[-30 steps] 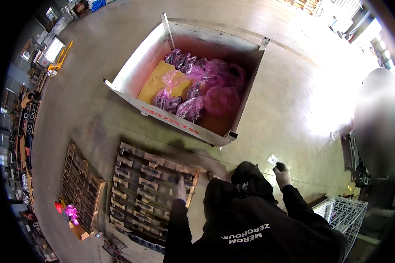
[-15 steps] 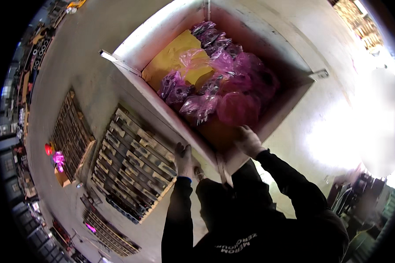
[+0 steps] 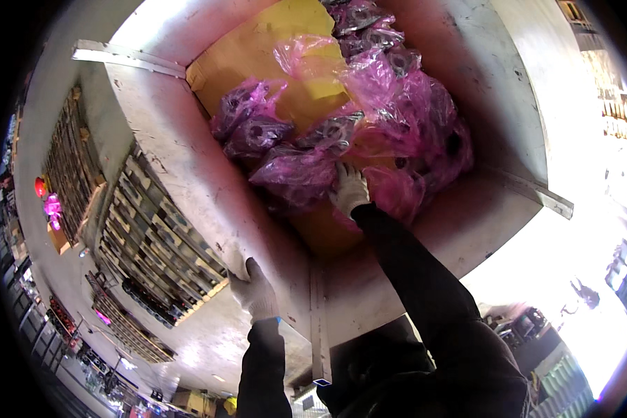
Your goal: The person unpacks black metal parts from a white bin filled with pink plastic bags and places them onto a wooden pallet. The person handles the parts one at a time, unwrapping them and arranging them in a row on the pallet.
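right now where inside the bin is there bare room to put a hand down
Bare yellow lining shows at the far left, between the bin wall and the pink bags. The middle and right are crowded with bagged parts, where the right hand reaches in. The left hand rests on the near wall's rim.

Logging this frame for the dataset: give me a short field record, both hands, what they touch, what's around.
left hand: gloved left hand resting on the rim of the large metal bin
right hand: gloved right hand reaching into the bin, on the pink plastic bags
bag contents: dark metal parts, kind unclear
bin lining: yellow sheet under the bags
beside bin: wooden pallets on the floor, person's left
grip: right hand's hold unclear
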### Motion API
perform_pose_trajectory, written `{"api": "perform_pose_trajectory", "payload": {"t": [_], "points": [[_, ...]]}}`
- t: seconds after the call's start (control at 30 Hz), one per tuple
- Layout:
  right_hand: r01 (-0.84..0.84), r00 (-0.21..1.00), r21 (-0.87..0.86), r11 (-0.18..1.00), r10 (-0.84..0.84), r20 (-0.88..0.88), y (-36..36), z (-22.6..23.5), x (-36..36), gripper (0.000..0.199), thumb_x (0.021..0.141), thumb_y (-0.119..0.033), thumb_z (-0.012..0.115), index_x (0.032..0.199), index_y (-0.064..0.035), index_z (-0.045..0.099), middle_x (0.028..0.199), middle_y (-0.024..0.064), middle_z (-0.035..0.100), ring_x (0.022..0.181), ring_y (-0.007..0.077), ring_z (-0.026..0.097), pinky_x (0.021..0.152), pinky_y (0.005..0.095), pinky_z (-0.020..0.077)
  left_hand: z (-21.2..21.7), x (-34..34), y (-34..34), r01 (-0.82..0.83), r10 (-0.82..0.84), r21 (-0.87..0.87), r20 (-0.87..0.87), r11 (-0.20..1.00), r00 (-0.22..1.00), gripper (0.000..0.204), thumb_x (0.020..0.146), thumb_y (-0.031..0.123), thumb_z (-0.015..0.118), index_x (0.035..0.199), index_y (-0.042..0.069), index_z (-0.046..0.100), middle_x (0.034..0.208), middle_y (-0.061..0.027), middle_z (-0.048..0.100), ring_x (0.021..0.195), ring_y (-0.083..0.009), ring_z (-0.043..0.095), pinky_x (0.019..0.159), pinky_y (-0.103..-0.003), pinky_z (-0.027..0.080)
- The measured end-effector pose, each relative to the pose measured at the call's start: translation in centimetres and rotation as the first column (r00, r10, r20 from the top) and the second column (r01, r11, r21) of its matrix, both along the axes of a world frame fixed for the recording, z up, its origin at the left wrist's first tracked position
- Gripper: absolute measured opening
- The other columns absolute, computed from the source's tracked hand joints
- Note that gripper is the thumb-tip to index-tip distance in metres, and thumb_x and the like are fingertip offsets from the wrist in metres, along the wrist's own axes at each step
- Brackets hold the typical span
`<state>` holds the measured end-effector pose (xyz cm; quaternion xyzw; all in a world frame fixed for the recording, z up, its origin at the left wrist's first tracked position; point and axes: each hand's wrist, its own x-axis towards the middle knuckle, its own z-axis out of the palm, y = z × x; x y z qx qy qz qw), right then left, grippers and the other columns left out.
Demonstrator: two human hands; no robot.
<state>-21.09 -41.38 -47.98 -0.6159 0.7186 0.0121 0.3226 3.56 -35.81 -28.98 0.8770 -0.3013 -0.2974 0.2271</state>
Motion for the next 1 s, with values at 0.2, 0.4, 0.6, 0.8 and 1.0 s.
{"api": "perform_pose_trajectory", "payload": {"t": [0.2,0.4,0.6,0.8,1.0], "points": [[-0.593,0.793,0.624,0.509,0.501,0.345,10.8,-6.6,-5.3,0.056,0.082,-0.03,0.06,0.134,-0.0105,0.051,0.122,0.0214,0.06,0.11,0.0376,0.058,0.097,0.0457,0.0456,0.2,-0.3,0.0,-0.046,0.048,0.034,-0.063,0.998,0.997,0.048,0.091,0.017,0.056,0.129,-0.011,0.049,0.123,-0.0255,0.06,0.111,-0.0358,0.06,0.094,-0.041,0.047],[-0.064,0.99,-0.1,0.993,0.076,0.121,0.4,-1.9,-8.9,0.049,0.082,-0.016,0.057,0.131,-0.0077,0.054,0.117,0.0226,0.061,0.105,0.0397,0.059,0.089,0.047,0.0485,0.4,0.0,0.0,-0.043,0.045,0.018,-0.1,0.999,0.994,0.047,0.091,0.016,0.057,0.128,-0.012,0.05,0.122,-0.0246,0.06,0.11,-0.035,0.061,0.093,-0.041,0.048],[-0.138,0.954,-0.305,0.942,0.208,0.213,-11.7,0.9,-5.1,0.062,0.08,-0.017,0.065,0.138,-0.0064,0.045,0.122,0.0248,0.058,0.113,0.0412,0.055,0.094,0.0473,0.0457,0.0,0.2,0.2,-0.088,0.085,-0.016,-0.137,0.996,0.987,0.044,0.091,0.013,0.059,0.126,-0.013,0.05,0.12,-0.022,0.062,0.105,-0.0304,0.063,0.089,-0.037,0.05],[-0.163,0.907,-0.061,0.985,0.175,0.382,-3.7,0.6,2.6,0.051,0.081,-0.016,0.067,0.129,-0.0094,0.053,0.12,0.0219,0.06,0.111,0.0409,0.057,0.093,0.045,0.0471,0.1,0.1,0.5,-0.087,0.089,0.033,-0.088,0.996,0.992,0.045,0.091,0.013,0.06,0.126,-0.013,0.05,0.119,-0.0216,0.062,0.104,-0.0289,0.063,0.088,-0.037,0.05],[-0.006,0.947,0.047,0.999,-0.009,0.321,2.6,-2.0,0.6,0.028,0.084,-0.012,0.061,0.112,-0.0109,0.064,0.113,0.0177,0.064,0.105,0.0379,0.06,0.088,0.0425,0.0497,0.2,-0.7,-0.5,-0.117,0.122,0.048,-0.106,0.992,0.987,0.044,0.091,0.014,0.06,0.125,-0.013,0.05,0.118,-0.0235,0.062,0.104,-0.0306,0.063,0.089,-0.037,0.051]]}}
